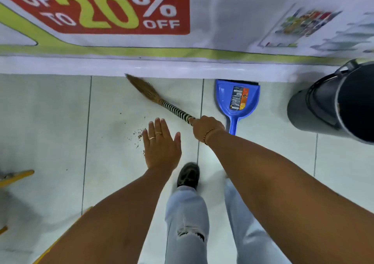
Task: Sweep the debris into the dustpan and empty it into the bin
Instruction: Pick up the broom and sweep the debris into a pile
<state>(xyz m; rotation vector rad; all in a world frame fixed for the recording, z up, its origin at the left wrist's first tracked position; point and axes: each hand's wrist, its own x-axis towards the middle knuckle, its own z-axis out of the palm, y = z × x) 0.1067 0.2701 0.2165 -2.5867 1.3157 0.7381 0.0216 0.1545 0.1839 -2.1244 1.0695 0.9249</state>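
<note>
Legs: light ripped jeans and a dark shoe stand nearest, on the pale tiled floor.
Left hand: the left hand is spread flat with fingers wide, holding nothing; rings show on two fingers.
Debris: the debris, small brown crumbs, lies scattered on the floor just left of the left hand's fingertips, partly hidden by that hand.
Right hand: the right hand is closed around the striped handle of the broom; a thin bracelet sits on the wrist.
Broom: it slants far and left from the fist, its straw head low by the wall's base, beyond the debris.
Dustpan: the blue dustpan sits just right of the right hand, handle toward the person, wide edge against the wall's base, a label on its pan.
Bin: the dark bin stands at far right, well apart from the debris.
Left edge: a yellow object, only partly in view.
Far: a wall banner reading "UP TO 20% OFF".
</note>
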